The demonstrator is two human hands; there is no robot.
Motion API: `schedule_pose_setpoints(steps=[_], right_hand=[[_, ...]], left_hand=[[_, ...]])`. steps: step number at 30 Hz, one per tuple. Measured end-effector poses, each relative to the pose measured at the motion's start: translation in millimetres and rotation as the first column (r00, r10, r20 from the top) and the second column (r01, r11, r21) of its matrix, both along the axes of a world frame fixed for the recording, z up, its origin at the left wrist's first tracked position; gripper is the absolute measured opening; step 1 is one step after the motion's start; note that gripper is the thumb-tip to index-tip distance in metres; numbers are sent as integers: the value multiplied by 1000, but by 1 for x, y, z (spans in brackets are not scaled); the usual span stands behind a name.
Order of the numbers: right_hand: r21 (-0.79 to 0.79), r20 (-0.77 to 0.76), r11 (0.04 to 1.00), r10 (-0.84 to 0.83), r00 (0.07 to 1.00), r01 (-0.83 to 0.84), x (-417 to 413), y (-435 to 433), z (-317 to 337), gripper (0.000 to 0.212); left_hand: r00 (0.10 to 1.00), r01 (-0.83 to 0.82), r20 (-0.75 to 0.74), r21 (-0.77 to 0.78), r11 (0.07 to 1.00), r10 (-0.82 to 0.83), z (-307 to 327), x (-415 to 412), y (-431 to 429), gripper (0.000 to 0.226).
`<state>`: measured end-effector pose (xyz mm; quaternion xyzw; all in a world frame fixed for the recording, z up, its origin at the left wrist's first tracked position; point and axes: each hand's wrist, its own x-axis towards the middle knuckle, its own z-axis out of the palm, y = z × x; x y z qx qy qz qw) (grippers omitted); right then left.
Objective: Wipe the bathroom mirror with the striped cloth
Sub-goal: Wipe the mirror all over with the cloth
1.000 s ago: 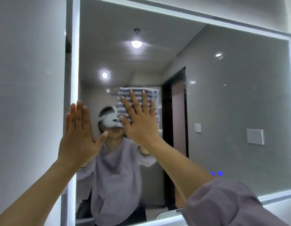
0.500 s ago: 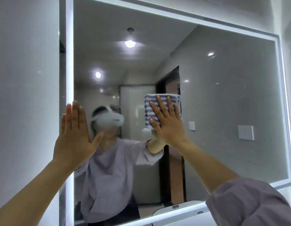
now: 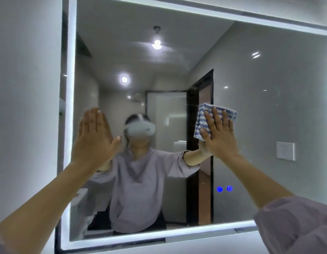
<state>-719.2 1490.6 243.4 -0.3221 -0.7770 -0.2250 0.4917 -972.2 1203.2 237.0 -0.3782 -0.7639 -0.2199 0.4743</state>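
Observation:
A large wall mirror point(image 3: 269, 116) with a lit white border fills the view. My right hand point(image 3: 218, 138) lies flat with straight fingers on a folded blue-and-white striped cloth point(image 3: 204, 118), pressing it against the glass near the mirror's middle. The cloth shows above and left of my fingers; the rest is hidden under my palm. My left hand point(image 3: 94, 138) rests flat on the glass near the mirror's left border, fingers straight and together, thumb out to the right.
Two small blue touch lights point(image 3: 224, 189) glow on the glass below my right forearm. The lit border point(image 3: 69, 107) runs down the left side beside a grey tiled wall point(image 3: 25, 107). The glass reflects a person, a dark doorway and ceiling lamps.
My right hand has slid the cloth to the right across the glass, from the reflected head to the reflected doorway. My left hand has stayed flat near the left border.

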Motion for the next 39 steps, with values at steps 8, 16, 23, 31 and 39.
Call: schedule_pose_setpoints(steps=[8,16,23,31,39], right_hand=[[94,49,984,148,988,-152,10,12,-2,70],[91,128,964,238,963,-250,20,16,-2,70],[72,135,963,249,959,-260,21,13,-2,69],[105,73,964,236,969,-243,14,13,-6,69],[177,119,952,230,966,-248,5,10,-34,69]], left_hand=[[1000,-22,3,-78,997,22,-25,102,64,89],[999,-40,27,-87,995,42,-29,159,91,105],[1000,13,-4,-88,996,-13,-28,159,107,82],[994,104,20,-70,992,-103,-35,144,141,84],[996,84,-28,-26,996,-85,-45,137,156,84]])
